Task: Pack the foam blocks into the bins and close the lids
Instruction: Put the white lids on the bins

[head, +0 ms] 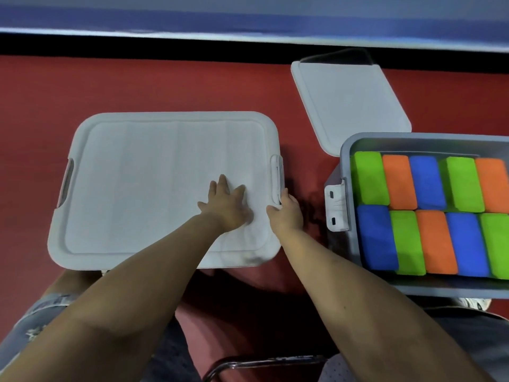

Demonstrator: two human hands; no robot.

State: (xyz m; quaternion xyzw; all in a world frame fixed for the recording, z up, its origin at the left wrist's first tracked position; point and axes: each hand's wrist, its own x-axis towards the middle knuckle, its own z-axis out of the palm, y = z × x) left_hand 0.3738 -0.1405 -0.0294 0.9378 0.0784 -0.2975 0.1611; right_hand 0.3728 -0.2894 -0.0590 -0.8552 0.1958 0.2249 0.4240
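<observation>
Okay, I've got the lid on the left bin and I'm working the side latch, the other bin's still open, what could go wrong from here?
1. The right hand has its fingers at the right latch of the closed lid; a fingertip could get pinched as it snaps shut.
2. The left hand presses only near that side, so the far left handle may stay unseated.
3. In the open bin, the foam blocks sit packed tight near the rim; the spare lid may not close flush.

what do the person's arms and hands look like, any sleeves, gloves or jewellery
Both forearms are bare up to the picture's lower edge, with no sleeves showing. The left hand and right hand wear no gloves, and no rings, watch or bracelets show on the fingers or wrists. No markings can be made out on either arm.
</observation>
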